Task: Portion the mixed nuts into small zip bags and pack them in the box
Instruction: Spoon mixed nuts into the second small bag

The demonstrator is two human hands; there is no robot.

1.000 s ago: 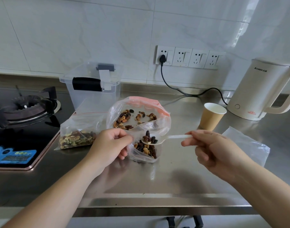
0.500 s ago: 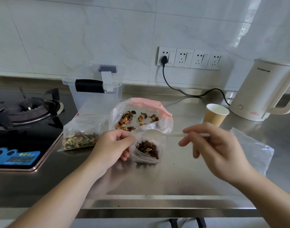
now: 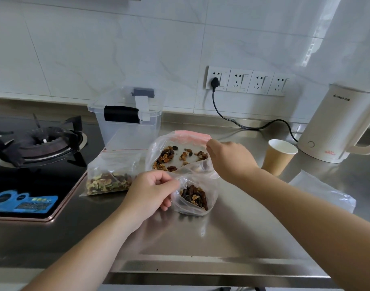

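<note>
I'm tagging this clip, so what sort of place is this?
Most likely a home kitchen: a gas stove set beside a steel counter, an electric kettle plugged in nearby, and a tiled wall.

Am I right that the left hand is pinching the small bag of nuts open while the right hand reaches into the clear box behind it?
Not quite. The head view shows the left hand pinching the small bag open, but the right hand reaches into the big nut bag, not the clear box, which stands behind, untouched.
</note>
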